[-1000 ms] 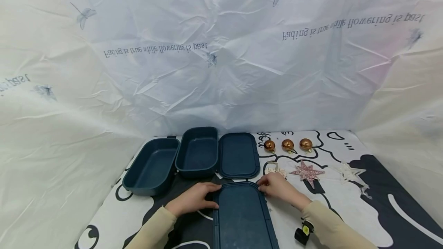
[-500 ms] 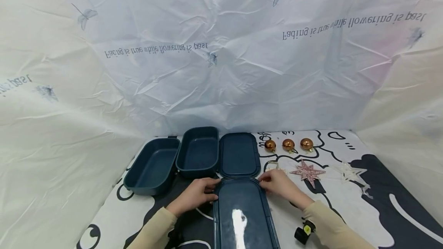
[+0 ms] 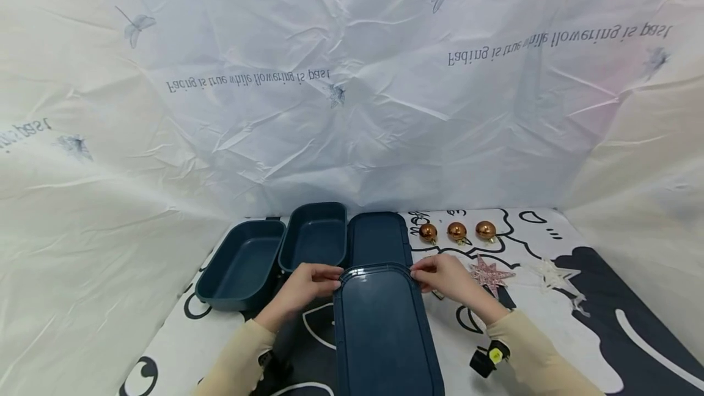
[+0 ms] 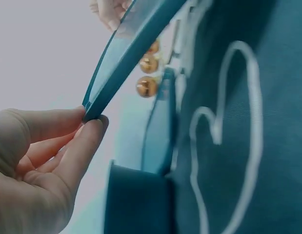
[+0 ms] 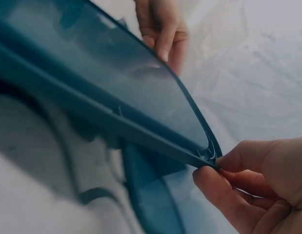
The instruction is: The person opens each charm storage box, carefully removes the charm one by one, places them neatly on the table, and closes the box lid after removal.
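In the head view a dark blue rectangular lid extends from the front edge toward the middle. My left hand pinches its far left corner between thumb and fingers. At the far right corner, my right hand has the same kind of pinch. Both wrist views show the lid's held end raised off the cloth and tilted. Beyond it lies a second blue lid, its near end covered by the raised one. Two deep blue boxes stand side by side to the left, with nothing visible inside.
Three copper-coloured baubles are lined up at the back right. A pink glitter star and a white star lie nearer; a pale ornament is mostly hidden behind my right hand. A white plastic sheet hangs behind the patterned cloth.
Both hands have moved up and away from me, raising the lid's far end until it overlaps the second lid. The boxes, baubles and stars stay put.
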### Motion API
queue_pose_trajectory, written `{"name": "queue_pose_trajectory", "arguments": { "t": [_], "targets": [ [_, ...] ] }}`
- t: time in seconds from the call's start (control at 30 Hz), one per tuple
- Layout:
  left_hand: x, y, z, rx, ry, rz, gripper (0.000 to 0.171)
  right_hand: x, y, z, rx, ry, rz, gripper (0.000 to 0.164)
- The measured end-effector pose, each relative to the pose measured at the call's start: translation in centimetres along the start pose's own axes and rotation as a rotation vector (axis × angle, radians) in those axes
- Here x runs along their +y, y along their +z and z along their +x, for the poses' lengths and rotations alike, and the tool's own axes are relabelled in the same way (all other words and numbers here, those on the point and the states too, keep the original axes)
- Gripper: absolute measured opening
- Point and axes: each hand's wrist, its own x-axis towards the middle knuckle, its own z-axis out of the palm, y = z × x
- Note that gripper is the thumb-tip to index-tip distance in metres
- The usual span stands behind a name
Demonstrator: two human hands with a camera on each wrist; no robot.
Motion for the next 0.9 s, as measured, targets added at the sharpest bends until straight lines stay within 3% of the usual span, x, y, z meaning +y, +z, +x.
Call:
{"name": "queue_pose_trajectory", "arguments": {
  "t": [0.2, 0.57, 0.77, 0.9],
  "targets": [
    [2.4, -1.3, 0.4, -0.002, -0.039, -0.009, 0.036, -2.4, -1.7, 0.5, 0.026, -0.043, -0.035, 0.02],
    [7.3, -2.7, 1.8, 0.048, 0.028, 0.092, 0.043, -5.7, -4.2, 0.8, 0.142, -0.13, -0.088, 0.022],
    [9.7, -3.5, 1.7, 0.075, 0.066, 0.089, 0.044, -7.3, -5.3, 0.6, 0.191, -0.173, -0.104, 0.024],
    [10.9, -3.8, 1.3, 0.113, 0.092, 0.101, 0.04, -8.0, -5.6, 0.4, 0.2, -0.189, -0.058, 0.028]
  ]
}}
